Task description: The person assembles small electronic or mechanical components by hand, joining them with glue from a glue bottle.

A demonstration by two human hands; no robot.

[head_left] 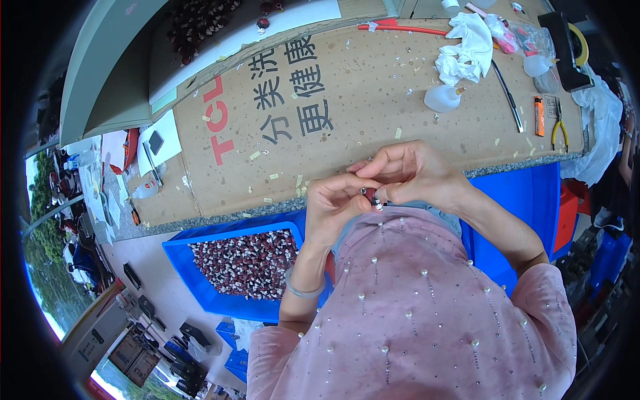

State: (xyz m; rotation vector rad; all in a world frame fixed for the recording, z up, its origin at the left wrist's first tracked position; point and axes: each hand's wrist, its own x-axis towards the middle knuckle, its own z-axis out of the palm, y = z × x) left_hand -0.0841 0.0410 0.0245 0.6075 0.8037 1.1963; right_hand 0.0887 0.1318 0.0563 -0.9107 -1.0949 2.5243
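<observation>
Close to my body, at the front edge of the cardboard-covered table (373,80), both hands meet around a small dark red and white figure-like piece (371,195). My left hand (335,202) pinches it from the left with thumb and fingertips. From the right, my right hand (419,175) closes thumb and bent fingers on the same piece. Fingers cover much of it, so its full shape is hidden. Beside my left forearm, a blue bin (181,270) holds many similar small red and white pieces.
A white squeeze bottle (443,99), crumpled white cloth (465,52), black pen (508,97), orange tube (539,116), yellow-handled pliers (559,129) and tape dispenser (565,53) lie at the right. More dark red pieces (197,27) sit in a grey-framed compartment behind. Another blue bin (517,200) stands right.
</observation>
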